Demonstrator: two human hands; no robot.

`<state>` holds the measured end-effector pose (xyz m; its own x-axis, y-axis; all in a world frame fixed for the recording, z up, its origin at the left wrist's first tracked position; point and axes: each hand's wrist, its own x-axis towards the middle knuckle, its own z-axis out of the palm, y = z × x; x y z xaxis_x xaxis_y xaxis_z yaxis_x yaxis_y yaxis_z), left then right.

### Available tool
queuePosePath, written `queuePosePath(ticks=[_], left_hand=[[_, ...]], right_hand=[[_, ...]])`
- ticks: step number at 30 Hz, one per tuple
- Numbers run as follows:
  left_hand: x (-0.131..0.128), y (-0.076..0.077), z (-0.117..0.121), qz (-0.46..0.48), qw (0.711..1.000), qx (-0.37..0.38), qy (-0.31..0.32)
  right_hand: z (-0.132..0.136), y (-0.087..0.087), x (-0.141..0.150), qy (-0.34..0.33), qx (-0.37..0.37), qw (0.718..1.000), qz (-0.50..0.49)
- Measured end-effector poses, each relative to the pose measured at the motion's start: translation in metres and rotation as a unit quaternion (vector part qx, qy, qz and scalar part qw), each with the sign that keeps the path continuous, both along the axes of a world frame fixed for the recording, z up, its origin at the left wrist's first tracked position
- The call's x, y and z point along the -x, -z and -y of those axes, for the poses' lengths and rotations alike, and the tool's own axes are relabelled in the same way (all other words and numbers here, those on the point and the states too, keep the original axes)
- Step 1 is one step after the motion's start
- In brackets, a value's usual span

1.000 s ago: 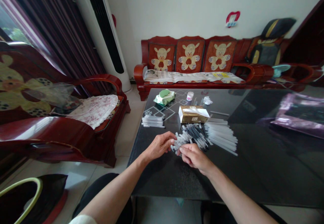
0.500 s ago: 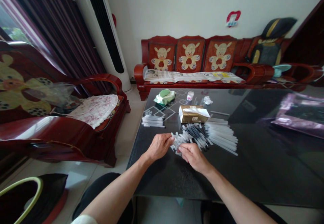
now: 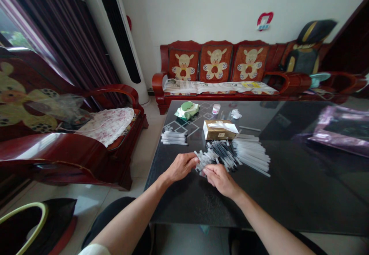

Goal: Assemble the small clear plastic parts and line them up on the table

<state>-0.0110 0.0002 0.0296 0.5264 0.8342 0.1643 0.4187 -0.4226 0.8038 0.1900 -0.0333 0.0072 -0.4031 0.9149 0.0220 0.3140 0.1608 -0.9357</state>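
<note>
My left hand (image 3: 181, 166) and my right hand (image 3: 220, 179) meet over the near part of a dark glass table (image 3: 288, 193), fingers pinched together on small clear plastic pieces (image 3: 203, 160) at the near edge of a pile. The pile holds clear caps and thin dark refills (image 3: 220, 152). Just right of it lies a fan of long clear tubes (image 3: 252, 155). A small neat stack of clear tubes (image 3: 174, 137) lies apart at the table's left edge, beyond my left hand.
Behind the pile stands a brown cardboard box (image 3: 219, 129). Farther back are a green wipes pack (image 3: 187, 110), a small white jar (image 3: 216, 109) and crumpled tissue (image 3: 236, 113). A purple bag (image 3: 343, 130) lies at the right. Red wooden sofas flank the table.
Both hands have shifted slightly and worked the small pieces between their fingers; the right hand edged a little toward the left hand. The piles have not moved.
</note>
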Motion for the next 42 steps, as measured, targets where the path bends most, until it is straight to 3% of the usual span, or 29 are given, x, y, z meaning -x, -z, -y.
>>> queuePosePath(ticks=[2,5,8,10,13,15,18,20,21,24,31,37,39,42], left_hand=[[0.002,-0.003,0.001,0.026,0.999,0.011,0.026],[0.004,-0.007,0.002,0.034,0.998,0.010,0.049],[0.005,-0.009,0.002,0.018,0.998,-0.016,0.055],[0.003,-0.010,0.002,0.007,0.997,-0.044,0.056],[0.000,-0.010,0.003,-0.010,0.995,-0.084,0.050],[0.002,-0.010,0.001,-0.026,0.994,-0.097,0.035],[0.019,-0.015,-0.009,-0.041,0.993,-0.088,-0.061],[0.035,-0.019,-0.017,-0.030,0.984,-0.083,-0.158],[0.041,-0.020,-0.021,-0.017,0.981,-0.079,-0.177],[0.046,-0.015,-0.027,0.036,0.983,-0.029,-0.180],[0.015,0.019,-0.020,0.179,0.963,0.159,-0.126],[0.005,0.031,-0.015,0.227,0.941,0.215,-0.131],[0.003,0.034,-0.015,0.229,0.937,0.224,-0.136],[0.002,0.038,-0.016,0.226,0.937,0.228,-0.137]], right_hand=[[-0.001,0.001,-0.001,-0.008,0.121,0.988,-0.091],[-0.001,0.001,-0.003,-0.032,0.253,0.948,-0.190],[0.000,-0.001,-0.005,-0.067,0.309,0.920,-0.233],[0.000,-0.003,-0.004,-0.075,0.313,0.918,-0.232],[0.000,-0.005,-0.001,-0.053,0.255,0.947,-0.188],[0.000,-0.005,0.000,-0.031,0.174,0.976,-0.128],[-0.002,-0.007,-0.009,0.010,0.002,1.000,0.000],[-0.005,-0.008,-0.020,0.041,-0.084,0.993,0.065],[-0.006,-0.009,-0.026,0.055,-0.104,0.990,0.082],[-0.011,-0.011,-0.036,0.083,-0.097,0.988,0.091],[-0.017,-0.007,-0.037,0.094,-0.094,0.987,0.086],[-0.032,0.000,-0.064,0.151,-0.107,0.976,0.117],[-0.039,0.002,-0.080,0.185,-0.134,0.963,0.141],[-0.050,0.002,-0.110,0.270,-0.220,0.917,0.194]])
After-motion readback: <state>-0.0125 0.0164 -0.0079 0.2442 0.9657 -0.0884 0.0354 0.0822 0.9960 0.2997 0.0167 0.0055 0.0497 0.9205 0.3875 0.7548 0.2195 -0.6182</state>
